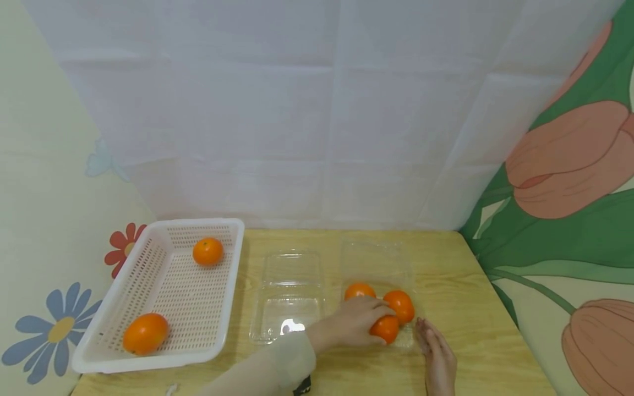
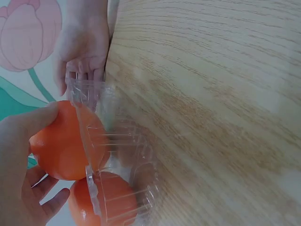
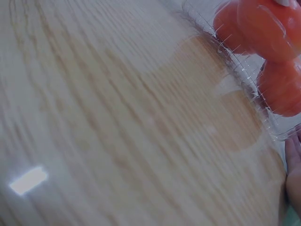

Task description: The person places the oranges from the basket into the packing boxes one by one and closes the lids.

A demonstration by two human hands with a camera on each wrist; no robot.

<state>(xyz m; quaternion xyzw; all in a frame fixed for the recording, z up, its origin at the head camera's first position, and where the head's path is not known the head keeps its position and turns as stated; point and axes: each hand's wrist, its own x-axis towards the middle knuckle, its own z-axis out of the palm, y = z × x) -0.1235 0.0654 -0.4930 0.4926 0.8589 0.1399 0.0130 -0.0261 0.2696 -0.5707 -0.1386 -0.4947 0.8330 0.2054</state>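
My left hand (image 1: 358,321) grips an orange (image 1: 384,331) over the near part of a clear plastic clamshell box (image 1: 403,340). In the left wrist view its thumb and fingers curl round that orange (image 2: 63,146), which overlaps the box's rim. Two more oranges sit in the box, one at the right (image 1: 399,306) and one at the back, partly behind the hand (image 1: 359,290). The box's clear lid stands open behind them. My right hand (image 1: 438,355) is beside the box's right side, fingers extended, fingertips right at its wall; the right wrist view shows only part of it (image 3: 294,169).
A white perforated plastic basket (image 1: 233,297) stands at the left with two oranges, one at the back (image 1: 208,252) and one near the front (image 1: 146,334). Between basket and filled box lies a second open clear box (image 1: 292,291). The wooden table (image 1: 460,286) meets a white-covered wall behind.
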